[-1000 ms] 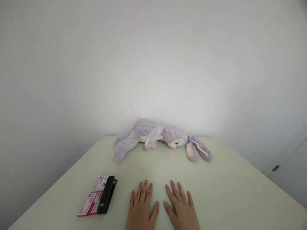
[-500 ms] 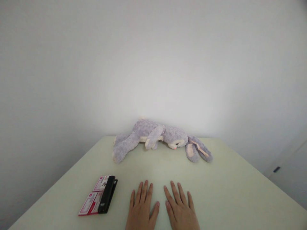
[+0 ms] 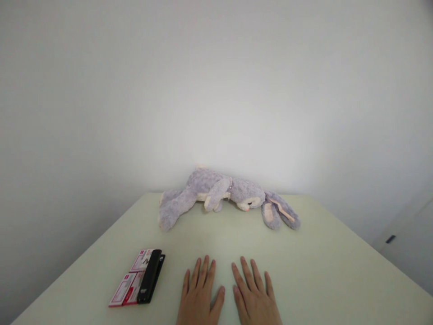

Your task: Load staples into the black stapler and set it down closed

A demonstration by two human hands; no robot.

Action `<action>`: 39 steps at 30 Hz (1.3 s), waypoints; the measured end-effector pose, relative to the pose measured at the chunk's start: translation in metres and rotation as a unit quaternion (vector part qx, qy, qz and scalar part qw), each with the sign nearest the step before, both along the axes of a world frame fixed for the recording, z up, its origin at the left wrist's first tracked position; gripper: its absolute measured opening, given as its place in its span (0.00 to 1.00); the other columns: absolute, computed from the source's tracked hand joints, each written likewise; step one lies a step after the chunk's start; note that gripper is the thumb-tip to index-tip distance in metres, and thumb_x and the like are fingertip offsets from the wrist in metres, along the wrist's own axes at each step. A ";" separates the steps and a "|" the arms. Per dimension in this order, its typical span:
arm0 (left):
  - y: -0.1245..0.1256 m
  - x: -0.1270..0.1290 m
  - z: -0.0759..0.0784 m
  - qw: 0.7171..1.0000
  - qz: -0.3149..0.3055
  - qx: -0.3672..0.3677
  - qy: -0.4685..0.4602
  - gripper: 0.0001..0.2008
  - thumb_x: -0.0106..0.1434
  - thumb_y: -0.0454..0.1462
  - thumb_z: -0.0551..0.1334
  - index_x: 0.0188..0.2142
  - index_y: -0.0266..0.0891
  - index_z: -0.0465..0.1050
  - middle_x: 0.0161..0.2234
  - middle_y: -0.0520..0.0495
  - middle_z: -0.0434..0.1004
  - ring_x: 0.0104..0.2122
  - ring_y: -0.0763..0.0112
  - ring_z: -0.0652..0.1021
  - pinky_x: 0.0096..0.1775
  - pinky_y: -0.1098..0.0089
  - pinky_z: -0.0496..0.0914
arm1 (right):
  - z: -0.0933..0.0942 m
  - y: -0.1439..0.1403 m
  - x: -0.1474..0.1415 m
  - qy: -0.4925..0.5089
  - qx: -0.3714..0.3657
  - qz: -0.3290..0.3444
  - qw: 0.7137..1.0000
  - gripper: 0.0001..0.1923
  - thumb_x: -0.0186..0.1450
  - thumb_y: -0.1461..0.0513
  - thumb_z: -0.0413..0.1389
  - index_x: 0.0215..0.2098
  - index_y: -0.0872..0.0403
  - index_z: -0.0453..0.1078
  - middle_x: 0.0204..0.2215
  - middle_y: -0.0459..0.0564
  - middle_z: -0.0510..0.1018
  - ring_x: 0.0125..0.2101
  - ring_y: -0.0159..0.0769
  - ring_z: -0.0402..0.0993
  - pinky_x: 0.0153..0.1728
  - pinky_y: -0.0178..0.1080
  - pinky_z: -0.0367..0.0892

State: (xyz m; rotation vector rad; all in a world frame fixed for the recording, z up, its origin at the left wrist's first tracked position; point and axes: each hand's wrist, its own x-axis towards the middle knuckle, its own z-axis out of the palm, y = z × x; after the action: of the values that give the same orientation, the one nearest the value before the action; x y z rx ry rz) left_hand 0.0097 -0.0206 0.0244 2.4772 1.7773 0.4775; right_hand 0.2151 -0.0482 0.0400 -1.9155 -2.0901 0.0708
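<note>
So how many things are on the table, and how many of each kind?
Plush bunny: 1
Black stapler: 1
Pink and white staple boxes: 2, as far as I can tell, lying under the stapler
Hands flat on the table: 2, left hand and right hand
Total: 4 things, plus 2 hands

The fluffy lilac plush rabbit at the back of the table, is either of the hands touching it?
No. The left hand and right hand lie flat near the table's front edge, well apart from the plush rabbit.

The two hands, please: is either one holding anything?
Nothing is held: left hand and right hand lie flat, palms down, on the table.
</note>
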 end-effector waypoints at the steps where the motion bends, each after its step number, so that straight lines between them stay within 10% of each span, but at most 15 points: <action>1: 0.000 0.000 0.000 1.000 0.000 0.000 0.001 0.31 0.73 0.52 0.49 0.72 0.52 0.46 0.73 0.52 0.44 0.71 0.50 0.52 0.67 0.38 0.53 | 0.000 0.000 0.000 -0.003 -0.006 -0.001 1.000 0.28 0.73 0.49 0.44 0.70 0.31 0.46 0.71 0.40 0.48 0.71 0.57 0.47 0.65 0.72 0.49; 39: -0.001 0.002 0.007 1.000 0.006 0.006 0.023 0.31 0.73 0.51 0.49 0.72 0.51 0.46 0.73 0.51 0.43 0.71 0.51 0.52 0.67 0.39 0.55 | 0.004 0.000 -0.002 0.016 -0.047 -0.004 0.999 0.29 0.73 0.49 0.43 0.71 0.35 0.47 0.71 0.42 0.44 0.71 0.57 0.43 0.66 0.73 0.43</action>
State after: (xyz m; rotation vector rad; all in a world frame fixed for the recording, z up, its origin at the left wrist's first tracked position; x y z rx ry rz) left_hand 0.0122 -0.0215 0.0313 2.5078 1.8119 0.4370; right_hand 0.2131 -0.0487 0.0444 -1.9617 -2.0930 0.2014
